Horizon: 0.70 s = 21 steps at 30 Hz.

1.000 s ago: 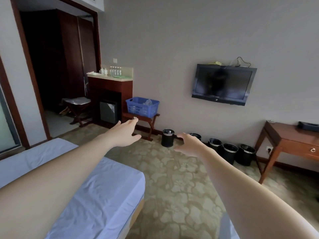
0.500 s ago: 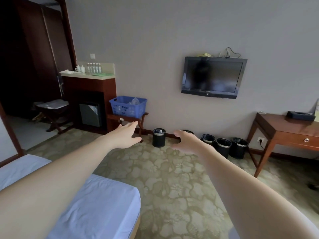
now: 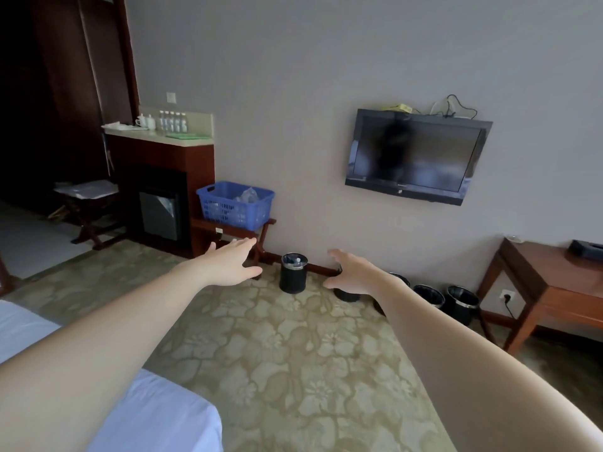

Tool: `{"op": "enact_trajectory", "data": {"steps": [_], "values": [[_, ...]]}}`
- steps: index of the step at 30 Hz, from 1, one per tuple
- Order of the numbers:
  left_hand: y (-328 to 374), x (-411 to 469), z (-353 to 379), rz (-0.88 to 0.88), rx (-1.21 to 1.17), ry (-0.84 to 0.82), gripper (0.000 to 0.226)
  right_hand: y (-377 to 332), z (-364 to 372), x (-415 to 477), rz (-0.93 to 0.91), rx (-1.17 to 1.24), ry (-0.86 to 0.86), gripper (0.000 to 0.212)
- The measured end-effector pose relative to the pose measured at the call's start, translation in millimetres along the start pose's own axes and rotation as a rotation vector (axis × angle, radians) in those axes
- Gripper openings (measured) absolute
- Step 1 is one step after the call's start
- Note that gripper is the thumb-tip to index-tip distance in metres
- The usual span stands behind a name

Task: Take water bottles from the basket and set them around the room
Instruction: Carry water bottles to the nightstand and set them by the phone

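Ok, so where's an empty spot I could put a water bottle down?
The wooden desk on the right is mostly bare, from its left edge to the black box. The bed corner is free too. The counter beside the blue basket is crowded: bottles, cups and a green tray take up most of it.

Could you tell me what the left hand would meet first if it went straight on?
Probably the wooden stand under the blue basket: the open left hand aims there, though depth is hard to judge.
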<state>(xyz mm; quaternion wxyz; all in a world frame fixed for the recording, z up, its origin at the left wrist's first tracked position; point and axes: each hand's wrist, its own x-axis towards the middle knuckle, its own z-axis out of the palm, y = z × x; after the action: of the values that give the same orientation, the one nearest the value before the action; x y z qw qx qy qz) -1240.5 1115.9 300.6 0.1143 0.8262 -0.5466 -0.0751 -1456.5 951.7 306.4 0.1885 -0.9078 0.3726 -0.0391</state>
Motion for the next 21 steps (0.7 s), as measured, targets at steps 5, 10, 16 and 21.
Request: {"op": "enact_trajectory", "data": {"steps": [5,10,16,21], "values": [[18.3,56.8,13.0,-0.018,-0.004,0.076,0.073,33.1,-15.7,62.1,-0.002,0.1,0.013,0.073],[18.0,101.0,21.9,-0.041,0.02,-0.034,0.08,57.7,-12.3,110.3,0.006,0.07,-0.049,0.077],[-12.4,162.9,20.6,-0.101,0.004,-0.091,0.082,58.5,-8.8,180.4,-0.003,0.045,-0.101,0.078],[-55.6,233.1,2.9,-0.135,-0.005,-0.064,0.083,35.9,-13.0,257.7,-0.042,0.046,-0.114,0.075]]}}
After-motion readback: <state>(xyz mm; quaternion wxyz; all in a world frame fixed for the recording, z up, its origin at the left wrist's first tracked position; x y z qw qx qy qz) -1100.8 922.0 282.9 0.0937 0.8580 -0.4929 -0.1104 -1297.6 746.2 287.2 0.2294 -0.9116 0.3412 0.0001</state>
